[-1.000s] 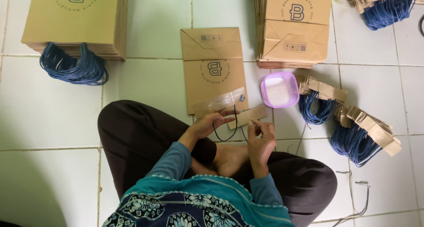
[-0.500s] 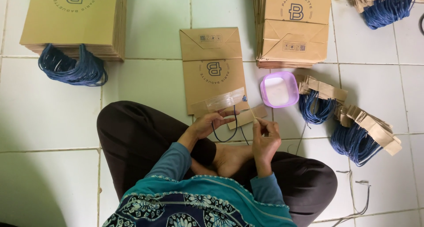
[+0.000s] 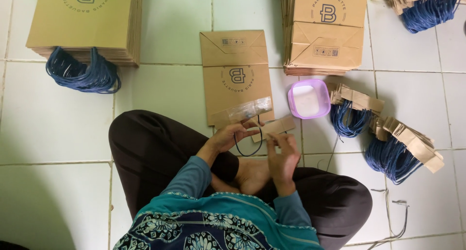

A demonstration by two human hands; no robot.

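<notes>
I sit cross-legged on a white tiled floor. A flat brown paper bag (image 3: 237, 77) lies in front of my knees, its near edge smeared with shiny glue. My left hand (image 3: 232, 135) rests at that near edge and pinches a brown paper strip (image 3: 274, 127) with a blue cord loop (image 3: 248, 145) hanging from it. My right hand (image 3: 284, 153) grips the same strip from the right side, fingers curled.
A purple tub (image 3: 308, 99) of white glue sits right of the bag. Bundles of blue cord handles on paper strips (image 3: 394, 145) lie at the right. Stacks of brown bags stand at far left (image 3: 83, 21) and far centre-right (image 3: 326, 29).
Both hands stayed at the bag's near edge. My right hand drew slightly back toward my body with the strip, and the view shifted a little.
</notes>
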